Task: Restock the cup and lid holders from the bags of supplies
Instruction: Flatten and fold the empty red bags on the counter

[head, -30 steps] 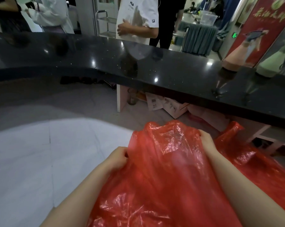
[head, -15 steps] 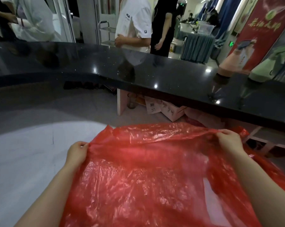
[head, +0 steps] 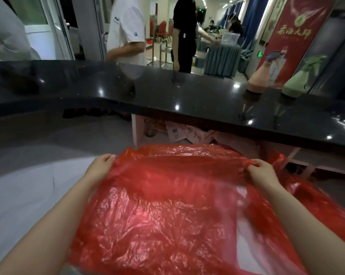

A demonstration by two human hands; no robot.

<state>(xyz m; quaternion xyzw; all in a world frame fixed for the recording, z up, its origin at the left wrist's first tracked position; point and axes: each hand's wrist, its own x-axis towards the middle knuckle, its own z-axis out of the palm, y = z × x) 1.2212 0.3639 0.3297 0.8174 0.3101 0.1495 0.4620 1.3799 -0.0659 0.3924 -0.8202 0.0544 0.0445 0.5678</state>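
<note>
A large red translucent plastic bag (head: pixel 167 205) is stretched wide in front of me, low over the floor. My left hand (head: pixel 100 165) grips its top edge at the left. My right hand (head: pixel 264 171) pinches the bunched top edge at the right. The plastic hides whatever is in the bag. More red plastic (head: pixel 314 197) lies behind my right forearm. No cup or lid holder is in view.
A long black glossy counter (head: pixel 167 96) runs across ahead, with a pink bottle (head: pixel 261 78) and a green bottle (head: pixel 296 82) at its right. Cardboard boxes (head: pixel 187 133) and a jar (head: pixel 149 130) sit under it. Two people (head: pixel 128 34) stand beyond.
My hands have pulled apart, spreading the bag's top edge from a bunched peak into a wide stretched opening. The view has tilted up slightly.
</note>
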